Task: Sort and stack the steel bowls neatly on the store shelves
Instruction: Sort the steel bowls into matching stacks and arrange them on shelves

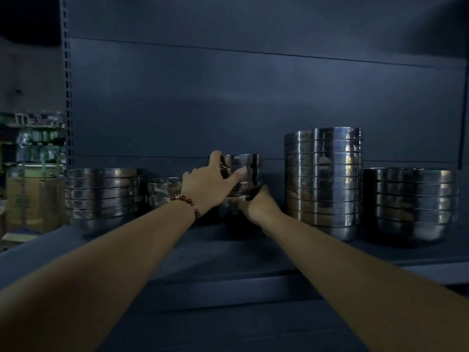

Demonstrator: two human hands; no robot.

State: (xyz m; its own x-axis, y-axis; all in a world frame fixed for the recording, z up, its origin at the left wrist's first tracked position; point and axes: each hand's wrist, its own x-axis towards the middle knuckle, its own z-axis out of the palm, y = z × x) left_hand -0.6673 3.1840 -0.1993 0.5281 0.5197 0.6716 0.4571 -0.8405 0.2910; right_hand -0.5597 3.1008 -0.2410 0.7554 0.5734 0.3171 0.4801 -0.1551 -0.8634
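We reach both arms over the shelf (253,252) toward a small stack (250,171) of steel bowls standing near the middle of the shelf, close to its back panel (228,102). The bowls sit nested, mouths up, so the stack's long axis runs upright. Our left hand (208,185), a red bead bracelet (186,203) on its wrist, wraps the stack's left side, fingers over the top rim and thumb pressed on the front wall. Our right hand (256,201) holds the stack low at its right front, fingers curled around the lower bowls; how far round they go we cannot tell in the dim light.

Toward the shelf's left edge stands a wide stack (101,196), and just right of it, partly hidden behind our left wrist, a low stack (162,190). Right of our hands rises the tall stack (323,179), the highest on the shelf, and next to it, near the right edge, a shorter broad stack (411,204). All stand upright, mouths up. Beyond the left upright (67,97), boxes (33,194) and packed goods show dimly
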